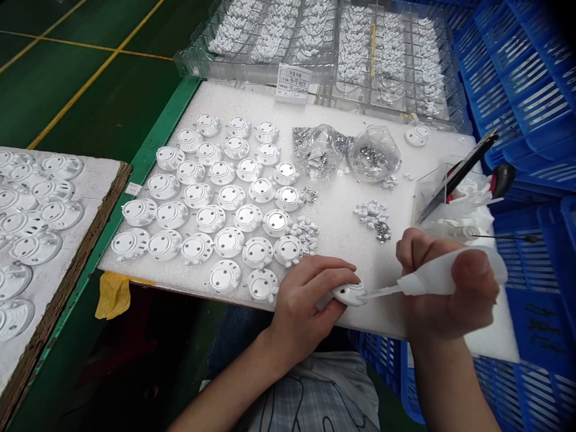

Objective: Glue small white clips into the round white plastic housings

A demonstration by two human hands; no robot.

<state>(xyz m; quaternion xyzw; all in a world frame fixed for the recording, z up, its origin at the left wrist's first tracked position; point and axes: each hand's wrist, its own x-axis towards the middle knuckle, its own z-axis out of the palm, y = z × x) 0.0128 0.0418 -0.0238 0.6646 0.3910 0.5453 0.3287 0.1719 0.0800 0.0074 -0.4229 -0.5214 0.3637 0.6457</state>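
Note:
My left hand (310,300) is closed on a round white disc-shaped part (351,294) near the front edge of the foam sheet. In my right hand (450,288) a white squeeze bottle (432,279) lies tilted sideways. Its thin nozzle (380,293) points left and meets the rim of the disc part, or comes very close to it. Similar white disc parts (228,241) stand in rows on the foam to the left. Beside them lie small white pieces (305,234), and a further heap of white pieces (371,213) is nearer my right hand.
Clear trays (324,66) of white pieces line the back. Two plastic bags (373,153) hold small metal bits. A clear box (427,186) with tools stands at right, before blue crates (517,78). Another board (90,180) with disc parts is at left.

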